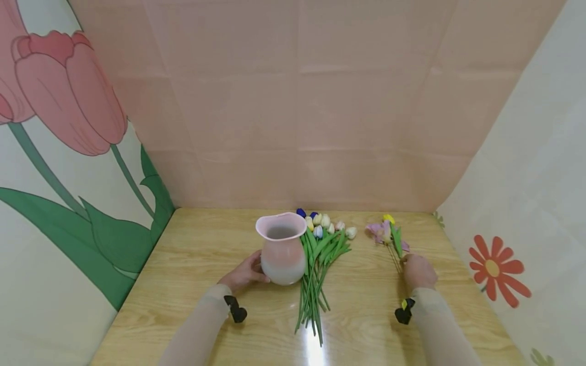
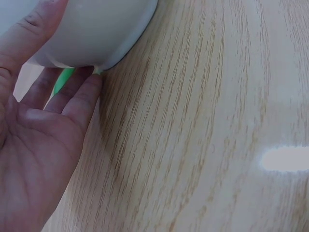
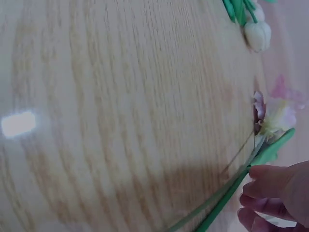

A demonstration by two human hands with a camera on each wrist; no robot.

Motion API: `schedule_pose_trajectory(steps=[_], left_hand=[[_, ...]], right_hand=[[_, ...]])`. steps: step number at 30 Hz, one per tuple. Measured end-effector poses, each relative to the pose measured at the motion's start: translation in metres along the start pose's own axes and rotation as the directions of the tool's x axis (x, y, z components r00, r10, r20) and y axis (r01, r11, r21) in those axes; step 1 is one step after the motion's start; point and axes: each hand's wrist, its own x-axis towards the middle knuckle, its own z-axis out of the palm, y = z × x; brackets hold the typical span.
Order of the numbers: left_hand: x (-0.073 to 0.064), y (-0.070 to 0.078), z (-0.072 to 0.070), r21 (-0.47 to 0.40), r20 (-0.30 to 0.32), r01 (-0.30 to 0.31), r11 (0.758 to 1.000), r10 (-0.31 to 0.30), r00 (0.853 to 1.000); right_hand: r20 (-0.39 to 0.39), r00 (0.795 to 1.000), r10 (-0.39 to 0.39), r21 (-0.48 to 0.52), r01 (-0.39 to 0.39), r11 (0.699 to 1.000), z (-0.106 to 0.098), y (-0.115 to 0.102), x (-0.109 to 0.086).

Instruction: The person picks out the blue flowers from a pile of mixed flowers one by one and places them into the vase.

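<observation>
A pink-and-white vase (image 1: 284,262) with a flared rim stands upright on the table. My left hand (image 1: 247,273) holds its lower left side, thumb in front and fingers reaching round behind; the left wrist view shows the fingertips at the base of the vase (image 2: 108,29). My right hand (image 1: 418,272) pinches the green stem of an artificial yellow flower (image 1: 389,219) with a green leaf. In the right wrist view the thumb and fingertips meet at the stem (image 3: 217,210). Purple flowers (image 1: 377,231) with thin stems overlap the yellow flower.
A bunch of artificial tulips (image 1: 320,249) in blue, white, yellow and pale pink lies right beside the vase, stems toward me. Light wood forms the table (image 1: 206,234). A pink cloth wall (image 1: 297,127) rises at its back edge, with printed walls at both sides.
</observation>
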Motion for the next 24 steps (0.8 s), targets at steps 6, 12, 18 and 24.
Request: schedule_pose_trajectory(steps=[6,12,18,24], left_hand=[[0.0,0.001,0.0,-0.002,-0.01,0.014,1.0,-0.014,1.0],[-0.002,0.0,0.001,-0.011,-0.014,0.016,1.0,-0.016,1.0],[-0.002,0.0,0.001,0.001,-0.016,0.015,1.0,-0.015,1.0],[-0.001,0.0,0.002,-0.006,-0.02,0.016,1.0,-0.016,1.0]], right_hand=[[0.015,1.0,0.008,-0.019,-0.008,1.0,-0.011,-0.011,-0.005],[-0.065,0.996,-0.065,-0.031,0.063,0.998,-0.02,-0.043,-0.007],[-0.242,0.94,-0.239,-0.059,0.232,0.971,-0.02,-0.095,-0.01],[-0.275,0.887,-0.371,-0.011,0.383,0.924,-0.008,-0.151,-0.028]])
